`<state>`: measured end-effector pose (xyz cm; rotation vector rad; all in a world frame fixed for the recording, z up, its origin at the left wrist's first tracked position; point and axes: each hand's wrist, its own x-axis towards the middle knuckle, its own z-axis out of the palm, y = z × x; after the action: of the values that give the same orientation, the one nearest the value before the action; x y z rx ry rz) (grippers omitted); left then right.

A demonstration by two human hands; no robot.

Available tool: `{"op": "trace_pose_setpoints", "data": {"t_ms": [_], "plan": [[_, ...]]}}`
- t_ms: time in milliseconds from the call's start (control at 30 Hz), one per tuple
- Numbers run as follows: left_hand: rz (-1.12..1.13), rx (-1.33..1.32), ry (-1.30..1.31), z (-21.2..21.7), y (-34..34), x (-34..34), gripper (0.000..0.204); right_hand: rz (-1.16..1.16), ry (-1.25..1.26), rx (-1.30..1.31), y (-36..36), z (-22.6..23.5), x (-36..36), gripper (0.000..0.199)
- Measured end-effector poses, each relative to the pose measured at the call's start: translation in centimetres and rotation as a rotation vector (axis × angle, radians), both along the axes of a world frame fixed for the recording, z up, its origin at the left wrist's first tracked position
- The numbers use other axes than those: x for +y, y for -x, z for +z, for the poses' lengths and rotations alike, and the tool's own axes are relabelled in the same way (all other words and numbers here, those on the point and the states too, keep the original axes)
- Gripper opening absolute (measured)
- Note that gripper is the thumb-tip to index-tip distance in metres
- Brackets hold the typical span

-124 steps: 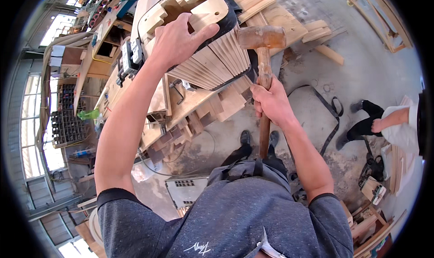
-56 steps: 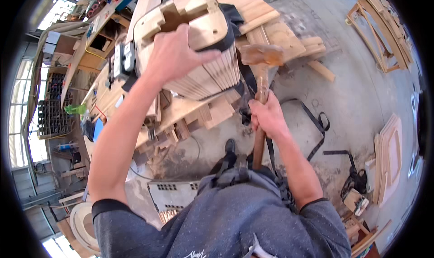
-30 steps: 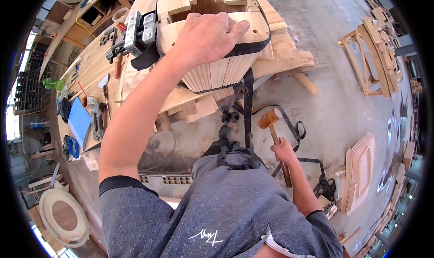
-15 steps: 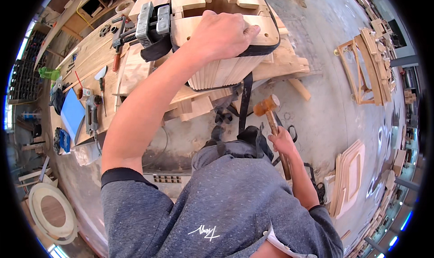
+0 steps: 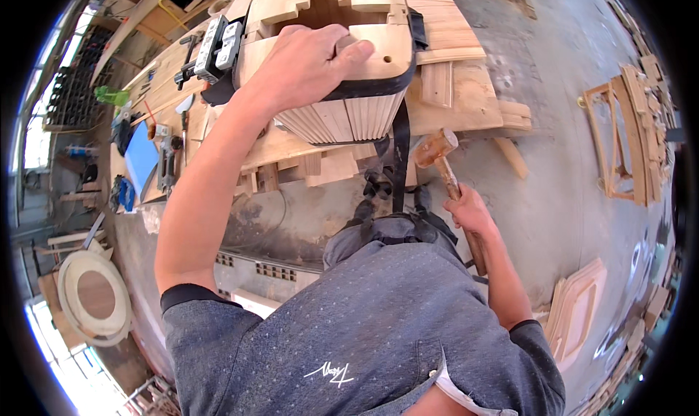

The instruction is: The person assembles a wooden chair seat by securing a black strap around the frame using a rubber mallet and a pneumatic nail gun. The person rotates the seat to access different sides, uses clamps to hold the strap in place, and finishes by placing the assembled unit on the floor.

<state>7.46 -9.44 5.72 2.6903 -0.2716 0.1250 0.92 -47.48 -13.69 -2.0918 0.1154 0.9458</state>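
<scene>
A rounded-square wooden box, built of upright strips, sits on the bench ahead of me, with a cut-out opening in its top. Black strap bands it near the top, and a metal strap clamp is at its left side. My left hand lies over the top's near part, its fingers hooked over the opening's edge and its thumb along the surface; the fingertips are hidden. Low on the right, beside the bench, my right hand is wrapped round the handle of a mallet with an amber-coloured head pointing up.
The wooden bench holds boards around the box. At its left end lie a blue sheet, a power tool and a scraper. A black strap hangs down in front. Wooden frames stand on the right.
The view has swung, so the box and bench sit further left. My left thumb now reaches out from the fingers more. The mallet stays low in my right hand.
</scene>
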Motion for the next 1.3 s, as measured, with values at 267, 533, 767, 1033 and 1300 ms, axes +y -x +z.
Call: {"op": "trace_pose_setpoints", "data": {"t_ms": [267, 533, 767, 1033, 1300], "plan": [[0.239, -0.022, -0.297, 0.9, -0.2, -3.5, 0.059, 0.060, -0.090, -0.045, -8.7, -1.4, -7.1, 0.025], [0.443, 0.229, -0.121, 2.2, -3.7, -9.6, 0.100, 0.082, -0.132, 0.023, -16.5, -3.6, -8.9, 0.026], [0.514, 0.250, -0.051, 0.8, -5.4, -11.0, 0.053, 0.075, -0.227, -0.038, -21.4, -8.8, -9.2, 0.035], [0.543, 0.301, -0.050, 0.4, -6.0, -10.5, 0.049, -0.048, -0.397, 0.172, -24.9, -11.2, -8.5, 0.024], [0.584, 0.346, -0.047, 1.1, -6.7, -11.3, 0.047, -0.110, -0.798, 0.345, -21.9, -7.6, -2.6, 0.035]]}}
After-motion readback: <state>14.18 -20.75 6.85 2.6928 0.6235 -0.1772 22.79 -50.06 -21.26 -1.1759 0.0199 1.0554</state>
